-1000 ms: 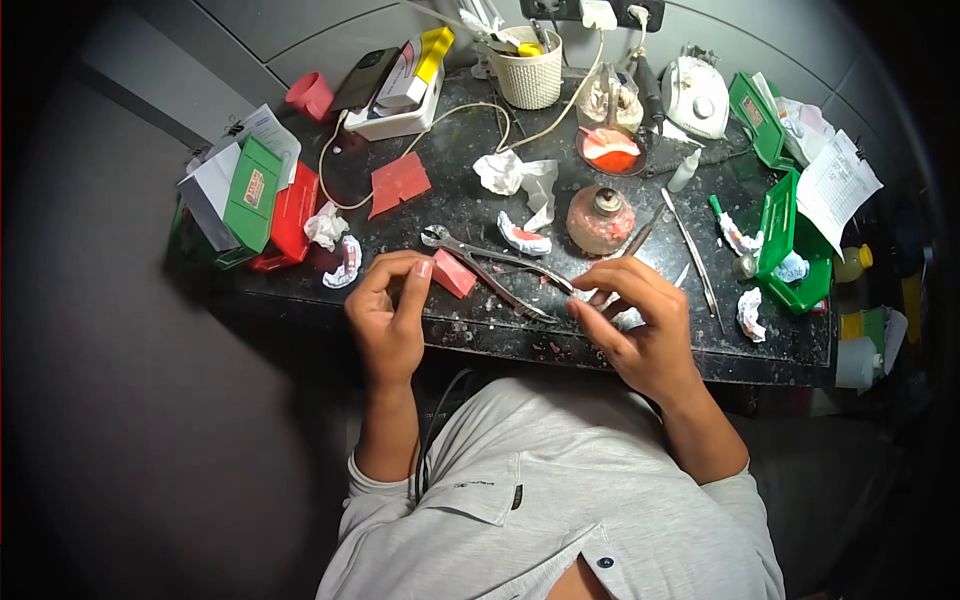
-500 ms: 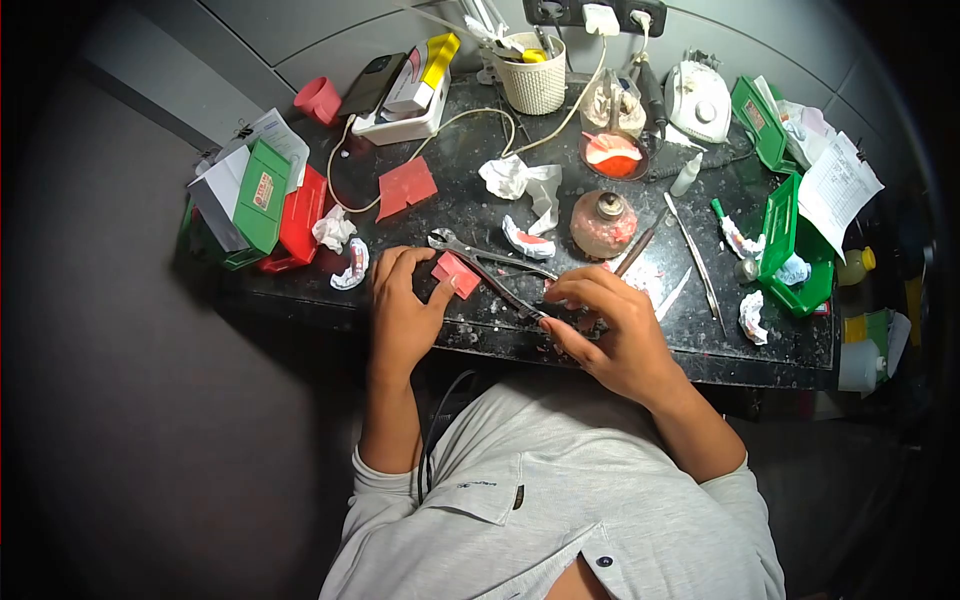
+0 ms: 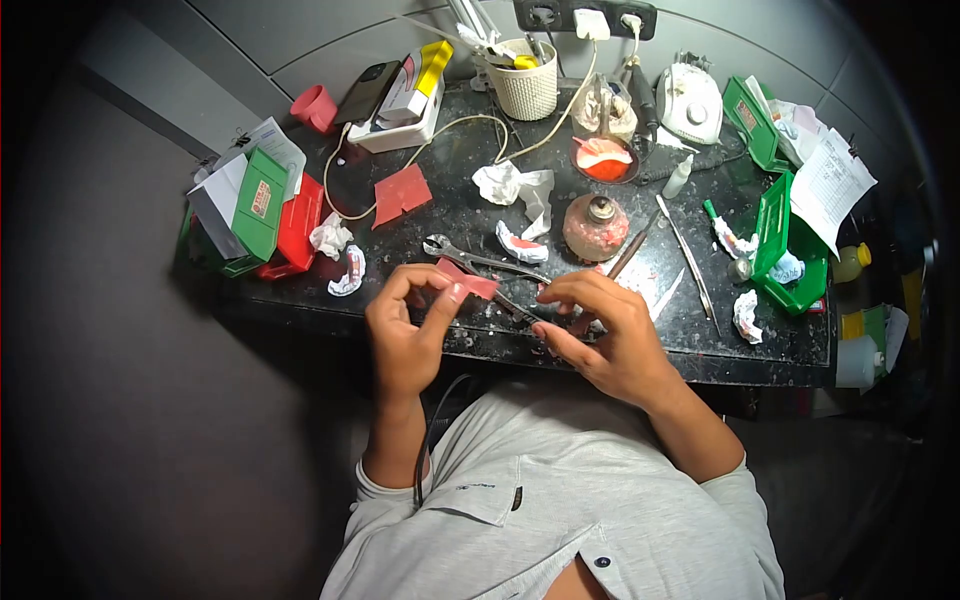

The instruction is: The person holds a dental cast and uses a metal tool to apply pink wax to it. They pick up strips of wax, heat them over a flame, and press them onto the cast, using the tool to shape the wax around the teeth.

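Note:
Between the thumb and fingers of my left hand [image 3: 410, 325] is a small piece of pink wax sheet [image 3: 477, 284], lifted over the desk edge. Just beyond it lies a pair of metal pliers [image 3: 482, 262], its jaws pointing left and its handles spread towards my right hand [image 3: 610, 325]. My right thumb touches the end of the nearer handle, while the curled fingers sit by the farther one; their exact contact is partly hidden. A white dental cast with pink wax [image 3: 522, 242] rests behind the pliers.
A glass spirit burner [image 3: 596, 228], a brown-handled tool [image 3: 632, 250] and a slim metal instrument [image 3: 690, 260] lie right of centre. Behind are a pan of red wax [image 3: 605, 172] and crumpled tissue [image 3: 512, 184]. A larger pink wax sheet [image 3: 402, 194] and green boxes [image 3: 775, 245] flank them.
My left hand has raised the pink wax piece off the desk, tilting it and bringing it slightly right. My right hand stays by the pliers handles. The whole view has shifted slightly.

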Action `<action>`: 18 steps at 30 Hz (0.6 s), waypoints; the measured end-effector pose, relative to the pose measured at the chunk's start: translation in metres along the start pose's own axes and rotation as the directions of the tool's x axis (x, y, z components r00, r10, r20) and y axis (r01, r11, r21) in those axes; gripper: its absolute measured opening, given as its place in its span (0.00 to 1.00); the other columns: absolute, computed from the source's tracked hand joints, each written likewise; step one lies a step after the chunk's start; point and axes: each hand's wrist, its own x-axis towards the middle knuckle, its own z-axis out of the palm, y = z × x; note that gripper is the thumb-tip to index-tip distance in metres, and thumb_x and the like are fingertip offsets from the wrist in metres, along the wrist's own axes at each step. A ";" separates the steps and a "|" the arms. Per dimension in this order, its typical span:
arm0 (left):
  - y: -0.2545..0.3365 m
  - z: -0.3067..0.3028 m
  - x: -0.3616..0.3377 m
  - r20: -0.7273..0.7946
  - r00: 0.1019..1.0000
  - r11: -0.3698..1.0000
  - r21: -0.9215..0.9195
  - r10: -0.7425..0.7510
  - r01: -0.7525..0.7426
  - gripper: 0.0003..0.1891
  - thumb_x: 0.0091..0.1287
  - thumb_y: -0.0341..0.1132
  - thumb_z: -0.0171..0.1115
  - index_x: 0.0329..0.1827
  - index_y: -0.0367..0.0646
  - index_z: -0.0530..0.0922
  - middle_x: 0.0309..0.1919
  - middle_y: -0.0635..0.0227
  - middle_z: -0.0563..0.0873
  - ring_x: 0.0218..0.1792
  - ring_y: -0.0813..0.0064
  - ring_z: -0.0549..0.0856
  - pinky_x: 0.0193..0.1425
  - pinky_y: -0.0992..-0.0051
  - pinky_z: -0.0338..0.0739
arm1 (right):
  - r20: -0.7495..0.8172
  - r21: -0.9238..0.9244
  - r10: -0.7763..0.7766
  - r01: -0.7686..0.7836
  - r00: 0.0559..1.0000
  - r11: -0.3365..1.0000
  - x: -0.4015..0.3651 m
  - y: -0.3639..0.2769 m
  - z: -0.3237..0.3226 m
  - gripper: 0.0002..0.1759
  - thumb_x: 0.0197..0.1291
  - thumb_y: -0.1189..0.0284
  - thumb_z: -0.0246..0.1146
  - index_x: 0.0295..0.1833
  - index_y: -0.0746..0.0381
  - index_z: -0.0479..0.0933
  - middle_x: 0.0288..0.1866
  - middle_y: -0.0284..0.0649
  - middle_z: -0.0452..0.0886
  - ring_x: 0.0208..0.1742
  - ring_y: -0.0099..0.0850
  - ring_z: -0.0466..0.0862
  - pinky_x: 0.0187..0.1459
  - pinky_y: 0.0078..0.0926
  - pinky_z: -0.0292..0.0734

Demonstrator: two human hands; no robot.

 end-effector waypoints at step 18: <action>-0.026 -0.067 0.013 -0.142 0.944 0.579 0.813 0.297 -0.059 0.13 0.65 0.29 0.72 0.51 0.39 0.82 0.51 0.59 0.85 0.56 0.58 0.80 0.65 0.62 0.72 | 0.001 0.313 0.224 -0.212 0.975 0.926 -0.001 0.010 -0.002 0.06 0.67 0.75 0.71 0.47 0.65 0.87 0.37 0.31 0.87 0.33 0.14 0.81 0.34 0.16 0.75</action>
